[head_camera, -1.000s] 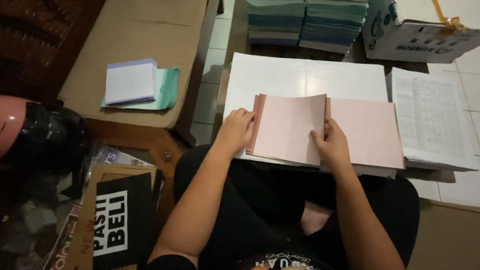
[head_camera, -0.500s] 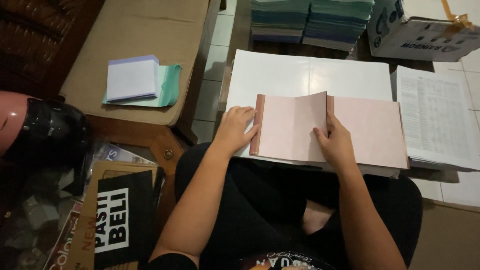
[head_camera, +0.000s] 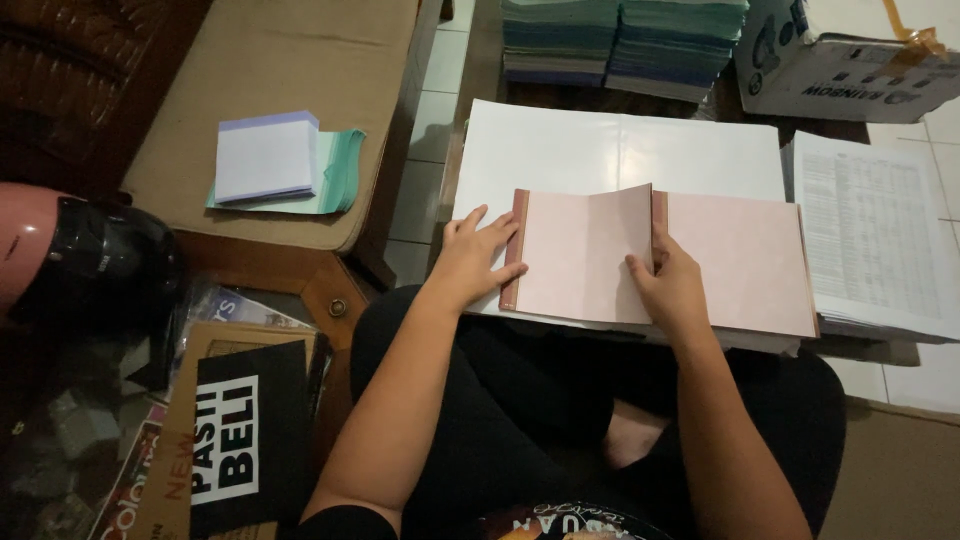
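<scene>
- Where the view begins, both forearms reach forward from the lap onto a low work surface.
- Left hand (head_camera: 472, 258): fingers spread and flat, gripping nothing, pressing the brown-taped left edge of the pink booklet (head_camera: 580, 255).
- Right hand (head_camera: 672, 290): palm down on the booklet's right part, thumb laid along the raised fold; fingers loosely extended (no firm grasp visible).
- A second pink sheet (head_camera: 745, 262) lies under and to the right of the booklet, touching it.
- Both rest on a white sheet stack (head_camera: 620, 150), whose far half is bare.
- Printed table sheet (head_camera: 875, 230) lies just beside, right.
- Farthest: green paper stacks (head_camera: 625, 40) and a cardboard box (head_camera: 850, 55).
</scene>
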